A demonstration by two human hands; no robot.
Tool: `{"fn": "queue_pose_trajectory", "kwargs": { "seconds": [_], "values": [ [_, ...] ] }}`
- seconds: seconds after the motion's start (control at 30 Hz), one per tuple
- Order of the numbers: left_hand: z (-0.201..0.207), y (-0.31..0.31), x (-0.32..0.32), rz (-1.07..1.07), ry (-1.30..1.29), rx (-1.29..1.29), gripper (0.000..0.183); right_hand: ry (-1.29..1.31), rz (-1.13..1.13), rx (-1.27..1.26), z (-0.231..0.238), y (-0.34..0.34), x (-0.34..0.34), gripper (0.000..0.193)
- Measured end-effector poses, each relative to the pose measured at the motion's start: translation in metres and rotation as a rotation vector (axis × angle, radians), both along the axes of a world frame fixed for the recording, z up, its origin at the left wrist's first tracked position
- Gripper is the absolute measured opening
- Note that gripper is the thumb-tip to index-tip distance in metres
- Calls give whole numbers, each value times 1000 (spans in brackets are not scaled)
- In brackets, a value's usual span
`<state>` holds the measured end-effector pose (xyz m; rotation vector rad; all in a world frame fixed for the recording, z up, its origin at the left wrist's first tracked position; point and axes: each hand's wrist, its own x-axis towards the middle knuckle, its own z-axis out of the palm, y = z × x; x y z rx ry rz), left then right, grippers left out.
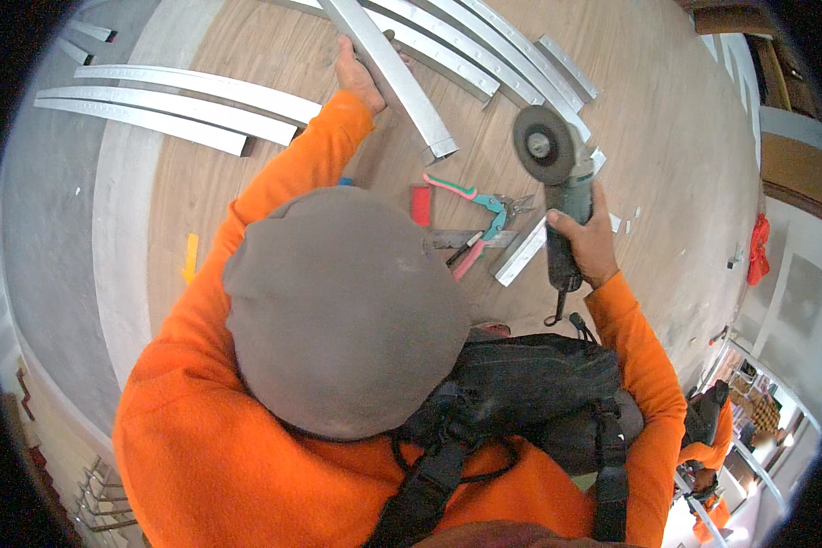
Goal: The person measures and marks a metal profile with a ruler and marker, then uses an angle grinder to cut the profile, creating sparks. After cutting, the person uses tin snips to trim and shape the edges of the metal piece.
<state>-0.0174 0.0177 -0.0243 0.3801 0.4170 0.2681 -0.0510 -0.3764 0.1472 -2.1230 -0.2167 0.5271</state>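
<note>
My left hand (360,77) is closed around a long silver metal channel (397,82), which slants with its near end toward the middle of the floor. Gripped by its body in my right hand (594,245) is an angle grinder (570,205), its dark disc (541,144) facing up and its cord end hanging down. Between the hands lie tin snips (495,212) with teal and pink handles, jaws apart. Beside them are a red block (421,205), a flat metal strip (452,239) and a short metal channel piece (522,258), partly hidden by the grinder.
Several metal channels (484,68) lie on the wood floor beyond my hands, and more channels (169,108) at the left. A yellow piece (191,258) lies near my left arm. A grey cap (347,310) hides part of the floor. Red cloth (758,251) is at far right.
</note>
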Motion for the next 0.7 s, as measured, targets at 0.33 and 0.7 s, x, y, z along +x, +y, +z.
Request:
{"fn": "queue_pose_trajectory", "kwargs": {
  "seconds": [0.33, 0.7],
  "values": [
    [-29, 30, -16, -166, -258, -170, 59, 111, -441, 107, -15, -89, 2, 58],
    [84, 94, -119, -240, 514, 785, 54, 437, -1117, 651, -114, -256, -46, 50]
  ]
}}
